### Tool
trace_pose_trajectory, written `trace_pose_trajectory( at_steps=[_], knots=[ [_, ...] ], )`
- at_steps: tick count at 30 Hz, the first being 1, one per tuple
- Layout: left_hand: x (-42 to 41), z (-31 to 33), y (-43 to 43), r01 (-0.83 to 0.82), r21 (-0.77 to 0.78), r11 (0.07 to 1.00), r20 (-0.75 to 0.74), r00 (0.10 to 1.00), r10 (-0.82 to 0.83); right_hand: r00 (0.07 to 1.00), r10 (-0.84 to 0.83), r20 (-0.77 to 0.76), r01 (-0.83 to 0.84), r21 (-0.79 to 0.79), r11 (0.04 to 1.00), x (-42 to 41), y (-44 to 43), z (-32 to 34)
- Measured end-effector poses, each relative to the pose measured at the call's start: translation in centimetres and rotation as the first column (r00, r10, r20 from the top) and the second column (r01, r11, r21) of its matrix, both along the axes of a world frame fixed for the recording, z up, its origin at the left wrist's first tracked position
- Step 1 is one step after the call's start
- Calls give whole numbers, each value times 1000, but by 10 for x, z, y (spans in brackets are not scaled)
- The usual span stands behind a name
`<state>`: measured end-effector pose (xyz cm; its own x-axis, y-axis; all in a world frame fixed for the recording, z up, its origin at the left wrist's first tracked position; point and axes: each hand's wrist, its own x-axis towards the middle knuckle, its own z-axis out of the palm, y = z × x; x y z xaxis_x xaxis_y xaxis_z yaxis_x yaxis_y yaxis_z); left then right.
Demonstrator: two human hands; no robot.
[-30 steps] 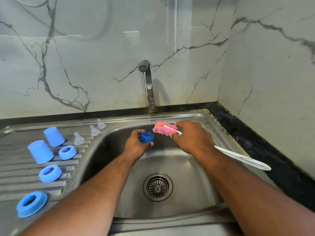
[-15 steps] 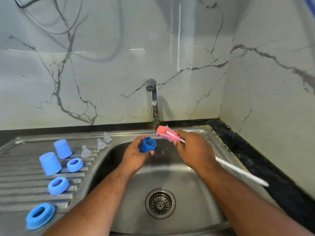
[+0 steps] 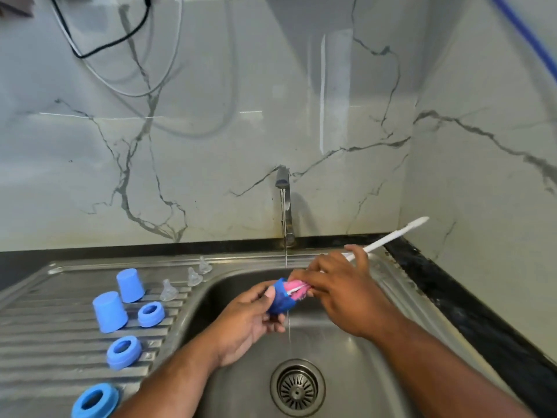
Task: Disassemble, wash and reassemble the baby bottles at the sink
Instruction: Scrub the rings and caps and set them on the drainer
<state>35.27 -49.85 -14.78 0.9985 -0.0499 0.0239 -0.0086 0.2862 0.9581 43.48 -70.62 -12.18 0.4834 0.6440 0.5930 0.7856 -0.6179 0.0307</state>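
Observation:
My left hand (image 3: pixel 250 318) grips a small blue bottle cap (image 3: pixel 281 298) over the sink basin (image 3: pixel 346 357), tipped with its mouth toward the right. My right hand (image 3: pixel 340 294) grips a bottle brush (image 3: pixel 388 238) with a white handle; its pink sponge head (image 3: pixel 298 289) is pushed into the cap's mouth. A thin stream of water falls from the tap (image 3: pixel 283 188) right beside the cap. On the ribbed drainboard (image 3: pixel 45 342) to the left stand two upturned blue caps (image 3: pixel 110 310), three blue collar rings (image 3: pixel 123 351) and three clear teats (image 3: pixel 168 289).
The drain strainer (image 3: pixel 297 387) sits at the bottom of the basin. A black counter strip (image 3: pixel 452 297) runs along the right side by the marble wall. Cables (image 3: pixel 99 46) hang on the wall at the upper left.
The brush swung round: its handle now points up and right, and the pink head has gone into the blue cap, which my left hand tilted toward it. The view tilted upward.

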Motion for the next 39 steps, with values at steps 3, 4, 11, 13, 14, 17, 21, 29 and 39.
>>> trace_pose_trajectory(
  at_steps=[3, 4, 11, 13, 14, 17, 21, 29, 39],
  knots=[
    [6, 0, -3, -6, -6, 1000, -81, 997, 6, 998, 62, -7, -63, -69, 996, -1, 5, -1],
    [8, 0, -4, -11, 29, 1000, -120, 993, 15, 996, 79, -31, -82, -74, 994, -4, 8, 1],
    [9, 1, -12, 9, 52, 999, 17, 1000, -10, 991, -67, -113, 69, 8, 998, -17, 16, 10],
    [10, -1, -12, -36, 265, 964, 156, 988, -6, 961, -187, -203, 190, -4, 982, -18, 15, 6],
    [9, 0, -10, -73, 405, 911, 212, 977, -16, 934, -224, -279, 229, -18, 973, -18, 16, 2],
    [6, 0, -3, -167, 622, 765, 318, 947, -52, 820, -204, -534, 263, 37, 964, -17, 21, -4],
    [5, 0, -1, -147, 472, 869, 296, 955, 1, 911, -222, -349, 240, 11, 971, -18, 17, -3],
    [1, 11, 3, 7, 323, 946, -102, 994, 28, 998, -68, 7, 68, -30, 997, -24, 21, 6],
    [10, -5, 10, -129, 585, 801, 293, 954, -61, 836, -206, -509, 225, -24, 974, -21, 11, 7]
  ],
)
